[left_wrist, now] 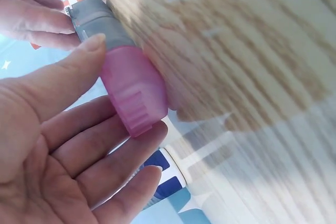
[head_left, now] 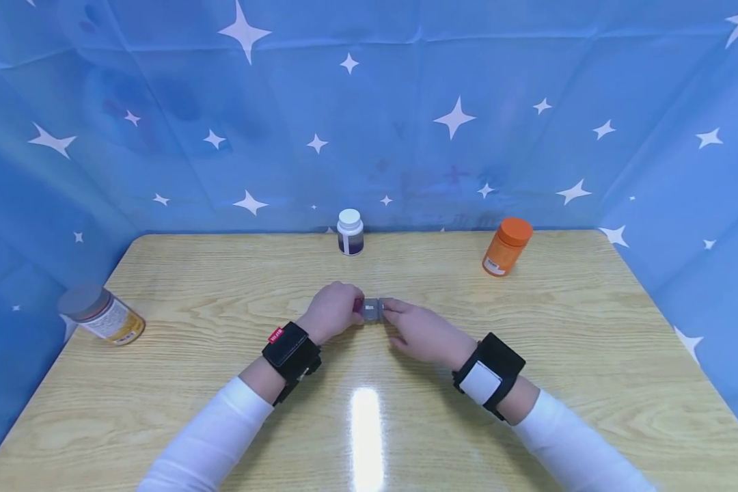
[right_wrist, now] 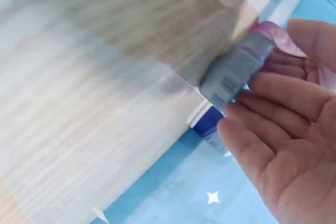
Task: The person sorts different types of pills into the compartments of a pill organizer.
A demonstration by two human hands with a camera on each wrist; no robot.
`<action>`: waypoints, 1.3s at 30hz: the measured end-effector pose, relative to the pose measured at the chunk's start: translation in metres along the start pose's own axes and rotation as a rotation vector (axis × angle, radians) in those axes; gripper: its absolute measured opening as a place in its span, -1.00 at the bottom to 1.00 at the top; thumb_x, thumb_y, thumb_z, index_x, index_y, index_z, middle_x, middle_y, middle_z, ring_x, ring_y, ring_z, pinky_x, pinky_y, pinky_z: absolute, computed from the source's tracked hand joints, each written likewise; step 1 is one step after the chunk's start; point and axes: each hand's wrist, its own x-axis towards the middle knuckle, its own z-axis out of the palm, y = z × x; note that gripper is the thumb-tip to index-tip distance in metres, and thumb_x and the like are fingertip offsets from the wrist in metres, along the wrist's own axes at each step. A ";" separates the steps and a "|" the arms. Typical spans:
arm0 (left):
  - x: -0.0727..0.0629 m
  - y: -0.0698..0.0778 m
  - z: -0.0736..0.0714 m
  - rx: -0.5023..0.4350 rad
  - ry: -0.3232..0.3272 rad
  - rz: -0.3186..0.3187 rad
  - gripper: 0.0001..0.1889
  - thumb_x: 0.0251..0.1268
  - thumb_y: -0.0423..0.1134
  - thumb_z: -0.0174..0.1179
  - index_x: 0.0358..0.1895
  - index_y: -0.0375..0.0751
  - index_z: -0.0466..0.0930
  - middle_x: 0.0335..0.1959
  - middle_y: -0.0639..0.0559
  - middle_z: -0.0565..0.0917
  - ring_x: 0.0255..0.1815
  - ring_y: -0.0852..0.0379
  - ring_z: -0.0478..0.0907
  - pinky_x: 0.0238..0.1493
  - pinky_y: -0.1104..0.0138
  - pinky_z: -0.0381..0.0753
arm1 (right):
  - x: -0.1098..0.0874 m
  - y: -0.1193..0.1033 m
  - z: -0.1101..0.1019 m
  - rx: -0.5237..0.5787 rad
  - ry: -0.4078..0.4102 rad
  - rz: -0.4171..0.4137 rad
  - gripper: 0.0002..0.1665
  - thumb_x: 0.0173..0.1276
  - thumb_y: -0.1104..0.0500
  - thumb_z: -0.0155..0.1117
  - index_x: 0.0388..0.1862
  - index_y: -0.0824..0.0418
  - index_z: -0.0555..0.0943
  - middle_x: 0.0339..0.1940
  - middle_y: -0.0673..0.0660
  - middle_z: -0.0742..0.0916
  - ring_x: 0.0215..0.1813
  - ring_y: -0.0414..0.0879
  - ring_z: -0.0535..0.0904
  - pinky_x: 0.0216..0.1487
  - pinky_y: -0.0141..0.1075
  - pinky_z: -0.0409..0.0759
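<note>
A small pill organizer (head_left: 370, 309) lies at the middle of the wooden table. Its grey section carries white lettering in the head view, and a translucent pink end (left_wrist: 135, 87) shows in the left wrist view. My left hand (head_left: 334, 312) pinches that pink end between thumb and fingers. At the grey section (right_wrist: 231, 72), the fingers of my right hand (head_left: 427, 333) touch the far side, fairly straight. The right thumb stands apart from the case. Part of the pink end is hidden by the left hand in the head view.
Behind the hands stands a white-capped bottle (head_left: 350, 234). An orange bottle (head_left: 507, 247) is at the back right, and a grey-lidded jar (head_left: 103, 316) at the left edge. A blue starry cloth (head_left: 369, 123) hangs behind the table (head_left: 221, 437).
</note>
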 end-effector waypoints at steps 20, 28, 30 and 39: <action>-0.001 -0.004 0.000 -0.029 0.010 0.007 -0.83 -0.04 -0.25 0.38 -0.35 -0.21 0.65 -0.58 0.07 0.54 -0.53 0.18 0.36 -0.49 0.41 0.29 | 0.029 -0.010 0.000 -0.028 0.090 0.048 -0.81 0.20 0.15 0.30 -0.25 0.24 0.65 -0.28 0.08 0.72 -0.39 -0.21 0.55 -0.29 -0.31 0.58; 0.000 -0.004 0.000 -0.037 0.026 0.036 -0.85 -0.08 -0.29 0.40 -0.42 -0.21 0.64 -0.63 0.09 0.49 -0.56 0.19 0.32 -0.52 0.42 0.23 | 0.043 -0.010 0.010 -0.144 0.197 -0.007 -0.88 0.13 0.17 0.36 -0.47 0.20 0.64 -0.48 0.04 0.67 -0.44 -0.13 0.60 -0.36 -0.26 0.57; 0.000 -0.004 0.000 -0.048 0.032 0.042 -0.85 -0.10 -0.31 0.41 -0.43 -0.22 0.64 -0.64 0.09 0.49 -0.57 0.19 0.32 -0.52 0.42 0.23 | 0.042 -0.009 0.012 -0.166 0.213 -0.018 -0.87 0.15 0.16 0.34 -0.47 0.20 0.63 -0.50 0.04 0.66 -0.44 -0.13 0.61 -0.36 -0.27 0.57; 0.001 -0.007 0.002 -0.103 0.032 0.041 -0.81 -0.08 -0.33 0.40 -0.33 -0.25 0.65 -0.56 0.05 0.57 -0.53 0.19 0.37 -0.48 0.42 0.32 | 0.041 -0.006 0.013 -0.188 0.198 -0.065 -0.84 0.28 0.17 0.21 -0.35 0.24 0.66 -0.44 0.06 0.70 -0.41 -0.18 0.61 -0.34 -0.35 0.60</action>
